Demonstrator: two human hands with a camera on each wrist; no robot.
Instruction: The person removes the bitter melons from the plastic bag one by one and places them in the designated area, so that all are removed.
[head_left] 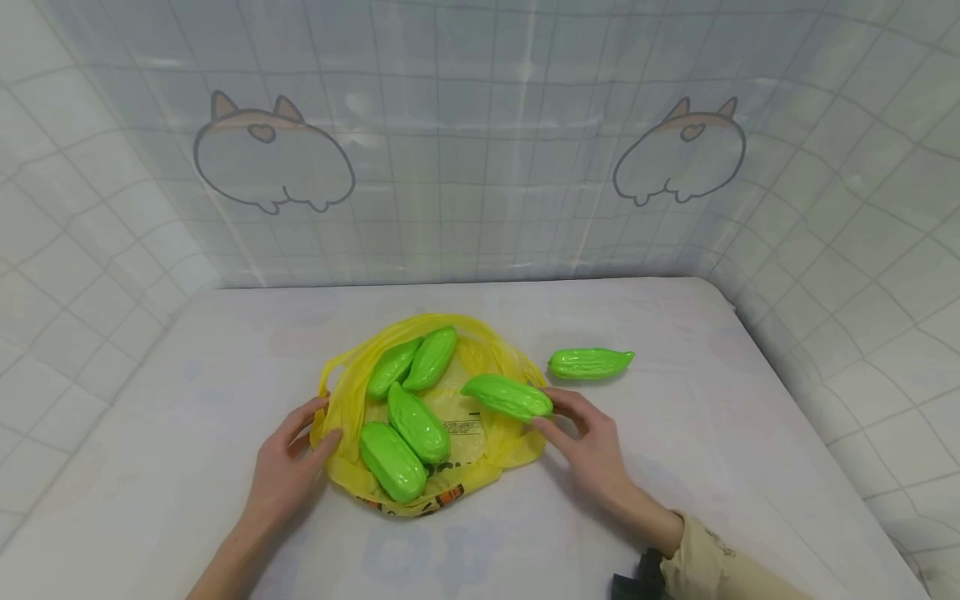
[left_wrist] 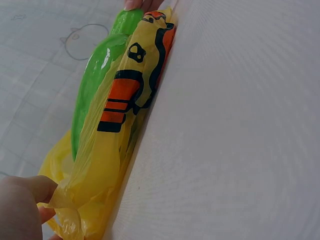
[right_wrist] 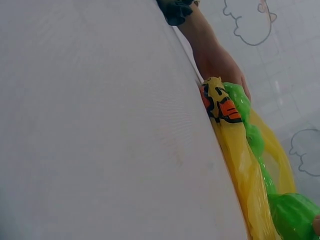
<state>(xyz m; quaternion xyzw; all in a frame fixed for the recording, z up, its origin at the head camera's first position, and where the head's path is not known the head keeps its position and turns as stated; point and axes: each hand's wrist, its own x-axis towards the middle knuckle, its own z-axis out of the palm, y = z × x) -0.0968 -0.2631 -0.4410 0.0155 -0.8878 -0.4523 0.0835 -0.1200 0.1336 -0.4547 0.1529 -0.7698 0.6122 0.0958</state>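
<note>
A yellow plastic bag (head_left: 345, 467) lies spread with its mouth facing up. My left hand (head_left: 288, 454) pinches its left edge between thumb and fingers; the left wrist view shows this hand (left_wrist: 25, 205) with the thin film bunched at its fingertips. Over the bag's right side, my right hand (head_left: 592, 442) holds a glossy green toy bitter gourd (head_left: 510, 397) by its thick end, with the pointed end toward the left. Several similar gourds lie inside the bag, among them a front one (head_left: 392, 461) and a back one (head_left: 431, 358).
Another green gourd (head_left: 590, 363) lies on the white-covered table (head_left: 675, 467), right of the bag and behind my right hand. Tiled-pattern sheeting (head_left: 487, 150) rises at the back and both sides. A black strap (head_left: 647, 575) is at my right wrist.
</note>
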